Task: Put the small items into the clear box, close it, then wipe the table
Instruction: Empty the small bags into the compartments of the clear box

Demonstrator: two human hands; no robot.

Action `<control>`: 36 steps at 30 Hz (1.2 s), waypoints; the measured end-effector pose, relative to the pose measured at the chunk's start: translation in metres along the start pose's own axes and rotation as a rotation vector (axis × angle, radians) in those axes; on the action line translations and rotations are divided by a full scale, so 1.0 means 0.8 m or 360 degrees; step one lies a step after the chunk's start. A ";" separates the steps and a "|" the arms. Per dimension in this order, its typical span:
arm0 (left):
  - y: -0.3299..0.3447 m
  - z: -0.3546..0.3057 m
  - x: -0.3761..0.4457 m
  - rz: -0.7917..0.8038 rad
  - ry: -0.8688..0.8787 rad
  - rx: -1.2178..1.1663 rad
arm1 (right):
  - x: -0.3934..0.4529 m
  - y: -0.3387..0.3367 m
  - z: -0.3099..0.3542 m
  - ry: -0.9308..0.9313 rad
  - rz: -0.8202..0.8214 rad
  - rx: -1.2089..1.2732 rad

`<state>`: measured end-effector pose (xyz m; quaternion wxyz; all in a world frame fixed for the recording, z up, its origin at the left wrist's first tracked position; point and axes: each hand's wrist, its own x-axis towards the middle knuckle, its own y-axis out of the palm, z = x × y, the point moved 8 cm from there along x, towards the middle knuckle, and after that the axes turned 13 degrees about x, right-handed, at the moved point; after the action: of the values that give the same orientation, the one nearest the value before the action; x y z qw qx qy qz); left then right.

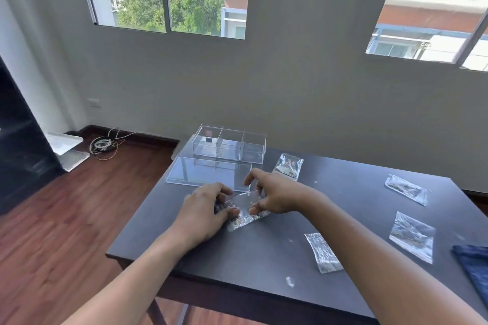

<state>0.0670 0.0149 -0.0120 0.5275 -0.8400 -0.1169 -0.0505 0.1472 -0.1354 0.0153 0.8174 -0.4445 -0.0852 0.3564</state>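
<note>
My left hand (204,212) and my right hand (274,194) both pinch a small clear plastic bag (247,210) of glittery bits, held just above the dark table (264,258). Beyond my hands stands the clear box (229,145), open, with three compartments. Its clear lid (208,172) lies flat in front of it. More small clear bags lie on the table: one (288,166) right of the box, one (406,189) at the far right, one (412,236) nearer right, one (323,252) close to my right forearm.
A blue cloth (474,264) lies at the table's right edge. Small white specks dot the tabletop. Left of the table is wooden floor with a coil of cables (104,145) and white trays (66,149) by a dark cabinet. The wall with windows is behind.
</note>
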 end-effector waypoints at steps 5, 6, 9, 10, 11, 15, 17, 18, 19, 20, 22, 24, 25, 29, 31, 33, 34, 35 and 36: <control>-0.003 0.000 -0.002 -0.0055 0.0075 0.0025 | 0.009 -0.002 -0.001 -0.0025 0.0016 0.0114; -0.004 -0.001 -0.002 -0.0056 0.0084 0.0027 | 0.010 -0.003 -0.001 -0.0039 0.0004 0.0172; -0.006 0.000 0.004 -0.0045 0.0092 0.0014 | 0.013 -0.009 0.000 -0.0068 -0.0026 0.0320; -0.006 -0.001 0.006 -0.0032 0.0093 -0.0003 | 0.013 -0.012 0.000 -0.0082 -0.0030 0.0353; -0.006 -0.001 0.007 -0.0024 0.0099 -0.0022 | 0.013 -0.016 0.000 -0.0096 -0.0038 0.0398; -0.011 -0.012 0.017 -0.0010 0.0084 -0.0178 | 0.009 -0.040 -0.007 -0.0131 -0.0098 0.0578; -0.019 -0.018 0.028 -0.0027 0.0051 -0.0321 | 0.010 -0.062 -0.019 -0.0099 -0.0202 0.0653; -0.023 -0.022 0.036 -0.0036 0.0053 -0.0400 | 0.011 -0.076 -0.029 -0.0074 -0.0286 0.0682; -0.028 -0.025 0.045 -0.0051 0.0063 -0.0455 | 0.014 -0.091 -0.041 -0.0047 -0.0393 0.0697; -0.032 -0.027 0.055 -0.0074 0.0068 -0.0476 | 0.017 -0.107 -0.054 -0.0015 -0.0519 0.0691; -0.042 -0.026 0.077 -0.0141 0.0038 -0.0502 | 0.025 -0.132 -0.086 0.0090 -0.0754 0.0597; -0.049 -0.021 0.101 -0.0211 -0.0052 -0.0610 | 0.042 -0.141 -0.114 0.0255 -0.0779 0.0416; -0.052 -0.019 0.112 -0.0244 -0.0099 -0.0648 | 0.052 -0.139 -0.125 0.0334 -0.0726 0.0317; -0.059 -0.015 0.149 -0.0294 -0.0175 -0.0633 | 0.079 -0.129 -0.144 0.0546 -0.0594 -0.0034; -0.055 -0.016 0.164 -0.0249 -0.0194 -0.0609 | 0.086 -0.127 -0.146 0.0587 -0.0569 -0.0103; -0.050 -0.015 0.177 -0.0209 -0.0215 -0.0600 | 0.089 -0.126 -0.146 0.0615 -0.0563 -0.0122; -0.048 -0.013 0.183 -0.0206 -0.0225 -0.0597 | 0.089 -0.126 -0.145 0.0625 -0.0563 -0.0134; -0.047 -0.012 0.188 -0.0210 -0.0229 -0.0595 | 0.090 -0.125 -0.146 0.0637 -0.0567 -0.0135; -0.047 -0.010 0.193 -0.0216 -0.0231 -0.0605 | 0.091 -0.125 -0.146 0.0647 -0.0574 -0.0125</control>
<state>0.2071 0.0453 0.0569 0.3451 -0.9160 -0.1994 -0.0465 0.3042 -0.2001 0.0124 0.8502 -0.5158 -0.0108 0.1048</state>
